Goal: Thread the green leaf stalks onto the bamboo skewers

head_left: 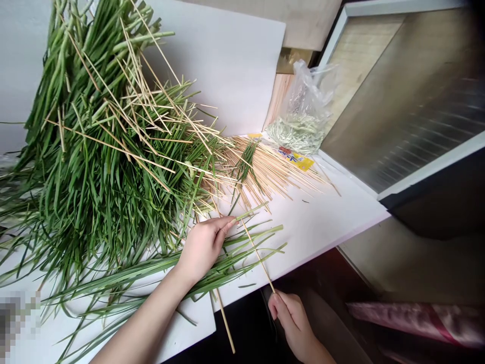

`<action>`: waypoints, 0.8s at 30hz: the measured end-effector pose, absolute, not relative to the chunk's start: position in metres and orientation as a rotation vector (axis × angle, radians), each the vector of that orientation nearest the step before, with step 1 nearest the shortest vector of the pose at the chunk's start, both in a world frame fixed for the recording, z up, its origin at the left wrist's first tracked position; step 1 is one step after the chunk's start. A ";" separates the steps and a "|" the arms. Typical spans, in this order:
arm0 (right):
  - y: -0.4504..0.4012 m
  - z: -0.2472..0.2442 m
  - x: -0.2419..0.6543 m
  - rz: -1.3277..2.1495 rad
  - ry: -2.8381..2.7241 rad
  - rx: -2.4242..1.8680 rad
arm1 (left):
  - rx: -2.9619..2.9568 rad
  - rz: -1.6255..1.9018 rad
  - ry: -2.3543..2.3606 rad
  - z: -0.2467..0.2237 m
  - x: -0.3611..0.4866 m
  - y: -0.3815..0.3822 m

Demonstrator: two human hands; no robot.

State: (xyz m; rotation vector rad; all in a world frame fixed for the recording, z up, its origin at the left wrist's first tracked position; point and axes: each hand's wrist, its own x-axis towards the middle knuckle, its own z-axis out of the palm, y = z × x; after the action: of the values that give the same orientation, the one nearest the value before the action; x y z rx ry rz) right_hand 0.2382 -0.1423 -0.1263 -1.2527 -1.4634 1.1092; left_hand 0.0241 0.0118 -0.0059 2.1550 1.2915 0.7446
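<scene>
There's your line: a bamboo skewer (257, 255) runs on a slant across the white board (322, 222), its low end at your right hand (290, 321) and its high end up by your left hand (202, 247). Your right fingers (276, 299) are together, pinching that low end. Your left hand is nearer the top, its fingertips (227, 225) closed on a narrow green leaf blade (252, 212); I can't tell if the skewer is caught in that pinch too. Loose leaf strips (246, 247) lie beneath your left hand, and a second stick (225, 321) pokes past the board edge. Up left sits a big heap of long green leaves (102, 167), bare sticks tangled through it, and a fan of loose skewers (273, 172) spreads beyond your fingertips. Past that, a clear plastic bag (303, 111) holds pale shredded leaf (291, 134).
</scene>
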 end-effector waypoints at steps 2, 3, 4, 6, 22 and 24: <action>-0.142 -0.127 0.238 1.103 -1.467 -1.256 | 2.171 0.753 1.282 -0.006 0.024 0.011; -0.142 -0.127 0.238 1.105 -1.467 -1.257 | 2.180 0.773 1.274 -0.006 0.025 0.011; -0.142 -0.126 0.238 1.110 -1.465 -1.259 | 2.189 0.800 1.263 -0.007 0.025 0.011; -0.142 -0.126 0.238 1.118 -1.459 -1.267 | 2.206 0.857 1.250 -0.010 0.024 0.011; -0.143 -0.124 0.237 1.129 -1.455 -1.276 | 2.378 1.054 1.320 -0.014 0.026 0.008; -0.143 -0.123 0.237 1.122 -1.461 -1.275 | 2.407 1.059 1.320 -0.015 0.026 0.007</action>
State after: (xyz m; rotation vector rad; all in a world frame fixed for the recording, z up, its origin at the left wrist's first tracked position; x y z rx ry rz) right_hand 0.2370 -0.1428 -0.1234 -1.2751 -1.4611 1.1225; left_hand 0.0261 0.0068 -0.0147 2.4069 1.3202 1.0591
